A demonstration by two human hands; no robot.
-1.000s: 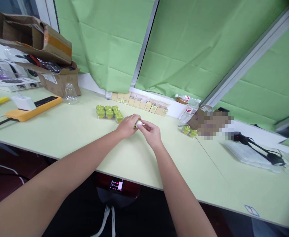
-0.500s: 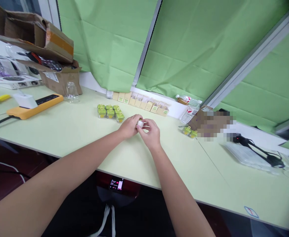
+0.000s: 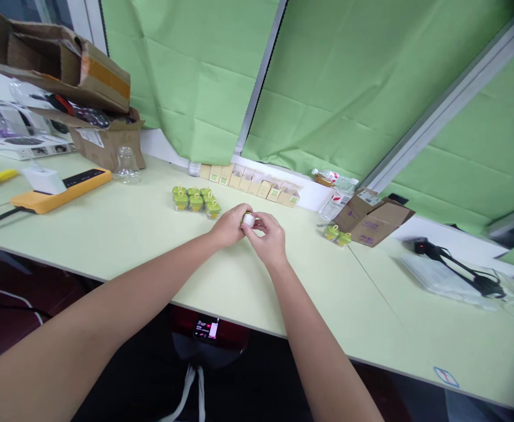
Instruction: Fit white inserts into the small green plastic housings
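Above the middle of the table, a small round white object with a dark greenish rim [image 3: 248, 220] sits between my two hands; its kind is too small to make out. My left hand [image 3: 231, 225] is closed on its left side. From the right, the fingers and thumb of my right hand [image 3: 267, 234] pinch it. Left of my hands stands a group of small clear tubs with green lids [image 3: 196, 201], each lid with a loop on top. Two more green-lidded tubs [image 3: 338, 235] stand to the right.
A row of small tan boxes [image 3: 252, 182] lines the wall. Plastic bottles [image 3: 333, 202] and a cardboard box [image 3: 373, 218] stand at the back right. An orange power strip [image 3: 70, 189], a clear jar [image 3: 127, 166] and stacked cartons [image 3: 102, 138] are at the left.
Both hands stay in nearly the same place. The white object has turned slightly, showing a little more of its white face and its rim.
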